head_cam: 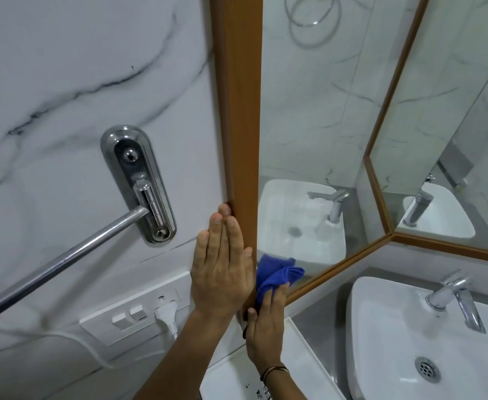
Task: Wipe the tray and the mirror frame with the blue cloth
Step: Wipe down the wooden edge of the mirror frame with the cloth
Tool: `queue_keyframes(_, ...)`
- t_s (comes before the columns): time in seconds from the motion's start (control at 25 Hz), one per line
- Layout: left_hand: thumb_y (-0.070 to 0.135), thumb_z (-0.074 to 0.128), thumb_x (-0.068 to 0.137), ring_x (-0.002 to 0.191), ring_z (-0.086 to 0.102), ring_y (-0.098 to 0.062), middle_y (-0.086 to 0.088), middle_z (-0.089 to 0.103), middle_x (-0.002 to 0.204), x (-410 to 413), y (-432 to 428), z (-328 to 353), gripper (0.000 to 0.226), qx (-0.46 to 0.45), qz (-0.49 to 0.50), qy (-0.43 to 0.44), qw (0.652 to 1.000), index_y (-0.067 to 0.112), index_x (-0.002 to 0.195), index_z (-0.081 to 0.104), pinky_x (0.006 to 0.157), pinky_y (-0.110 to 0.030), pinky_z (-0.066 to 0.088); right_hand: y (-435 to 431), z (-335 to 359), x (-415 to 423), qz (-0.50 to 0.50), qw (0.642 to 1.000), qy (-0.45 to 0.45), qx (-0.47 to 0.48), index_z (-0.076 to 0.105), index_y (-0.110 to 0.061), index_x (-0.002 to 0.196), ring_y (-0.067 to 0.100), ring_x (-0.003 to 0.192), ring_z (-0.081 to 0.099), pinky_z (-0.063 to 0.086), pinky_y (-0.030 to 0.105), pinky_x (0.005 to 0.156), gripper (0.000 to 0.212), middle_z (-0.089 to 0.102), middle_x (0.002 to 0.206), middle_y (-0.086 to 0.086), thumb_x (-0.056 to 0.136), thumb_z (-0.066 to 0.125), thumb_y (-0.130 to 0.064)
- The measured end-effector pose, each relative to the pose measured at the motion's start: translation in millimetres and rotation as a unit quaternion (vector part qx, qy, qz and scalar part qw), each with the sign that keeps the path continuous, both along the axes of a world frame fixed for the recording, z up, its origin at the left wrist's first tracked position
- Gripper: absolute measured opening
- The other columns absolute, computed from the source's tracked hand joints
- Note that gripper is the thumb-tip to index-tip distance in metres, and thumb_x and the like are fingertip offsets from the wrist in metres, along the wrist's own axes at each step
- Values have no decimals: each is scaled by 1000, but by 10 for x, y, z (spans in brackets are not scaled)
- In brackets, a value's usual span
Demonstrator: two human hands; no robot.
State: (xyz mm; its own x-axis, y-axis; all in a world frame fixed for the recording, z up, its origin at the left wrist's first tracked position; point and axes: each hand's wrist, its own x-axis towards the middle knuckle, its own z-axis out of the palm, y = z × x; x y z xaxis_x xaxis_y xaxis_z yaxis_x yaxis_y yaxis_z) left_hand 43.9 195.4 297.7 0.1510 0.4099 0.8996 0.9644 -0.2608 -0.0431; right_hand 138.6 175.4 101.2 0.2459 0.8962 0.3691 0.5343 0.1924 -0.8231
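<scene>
White marble-patterned wall tiles (72, 67) with dark grey veins fill the background, carrying a chrome oval bracket (139, 184) with a steel towel bar (63, 261) and a white switch plate (134, 310) with 2 rocker switches and a white plug (166, 311) in its socket. Right of these runs the vertical brown wooden mirror frame (237, 96), its glass reflecting a basin and tap. The left hand (222, 272) lies flat and fully open, fingers together and pointing up, pressed against the frame's outer edge and the tile beside it; it holds nothing. The right hand (266, 330), with a thin bracelet at the wrist, is closed around the crumpled blue microfibre cloth (277, 277), pressing it to the frame's lower corner where the upright meets the bottom rail. Just below that hand sits the white rectangular tray (303, 350), its rim showing beside the wrist, on a grey counter. To the right stands a white ceramic washbasin (396, 327) with a chrome tap (456, 298) and a steel drain.
</scene>
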Motion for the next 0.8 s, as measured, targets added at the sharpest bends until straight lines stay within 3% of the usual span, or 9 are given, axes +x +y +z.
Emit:
queue_keyframes(0.08, 33, 25, 123, 177, -12, -26, -16, -18, 188, 4, 3, -10, 74, -2, 4, 1, 1000, -1, 178, -12, 144, -41, -5, 44, 81, -137, -13, 988, 153, -12, -21, -48, 169, 19, 171, 23, 32, 47, 136, 85, -10, 185, -17, 105, 35, -48)
queue_keyframes(0.16, 33, 28, 121, 177, -12, -26, -16, -18, 188, -1, 23, -16, 77, 0, 17, 1, 1000, 0, 178, -13, 144, -41, -5, 209, 281, -169, -77, 961, 265, 14, -12, -43, 173, -1, 165, 27, 32, 27, 132, 77, 2, 186, -12, 110, 33, -43)
queue_keyframes(0.2, 32, 33, 119, 177, -12, -25, -15, -18, 188, 1, 30, -26, 81, 2, 19, -3, 1000, 0, 178, -13, 144, -40, -5, 335, 383, -125, -131, 944, 302, 14, -7, -40, 174, -3, 164, 29, 32, 25, 131, 71, 6, 187, -8, 113, 30, -43)
queue_keyframes(0.32, 32, 46, 111, 177, -11, -25, -16, -17, 188, 16, 60, -50, 94, 4, 17, -7, 1000, 0, 178, -12, 144, -40, -5, 782, 564, 329, -256, 897, 360, -26, 10, -26, 177, 27, 165, 37, 32, 53, 136, 59, 25, 183, 5, 121, 23, -39)
queue_keyframes(0.36, 33, 47, 111, 177, -11, -26, -15, -16, 189, 13, 66, -56, 95, 4, 17, -7, 1000, 0, 178, -11, 144, -40, -5, 918, 599, 552, -270, 883, 380, -40, 16, -23, 176, 32, 163, 40, 32, 56, 135, 56, 32, 180, 8, 122, 23, -37)
queue_keyframes(0.48, 33, 43, 115, 177, -10, -25, -15, -14, 189, 21, 76, -75, 88, 5, 9, -11, 1000, 0, 179, -9, 144, -41, -5, 1106, 655, 994, -277, 854, 436, -62, 26, -26, 173, 32, 151, 54, 41, 56, 130, 53, 48, 169, 9, 121, 25, -39)
queue_keyframes(0.72, 34, 28, 121, 177, -9, -26, -15, -14, 189, 25, 110, -100, 77, 16, 6, -20, 1000, 1, 179, -10, 144, -41, -5, 677, 539, 401, -222, 868, 443, -46, 16, -36, 174, 29, 138, 62, 48, 62, 122, 55, 50, 165, 5, 121, 31, -39)
queue_keyframes(0.8, 33, 26, 122, 177, -9, -26, -15, -14, 189, 40, 103, -96, 75, 17, 2, -28, 999, 1, 179, -11, 144, -40, -4, 486, 520, 131, -203, 869, 448, -51, 12, -40, 174, 29, 142, 60, 47, 63, 123, 56, 46, 168, 5, 121, 32, -40)
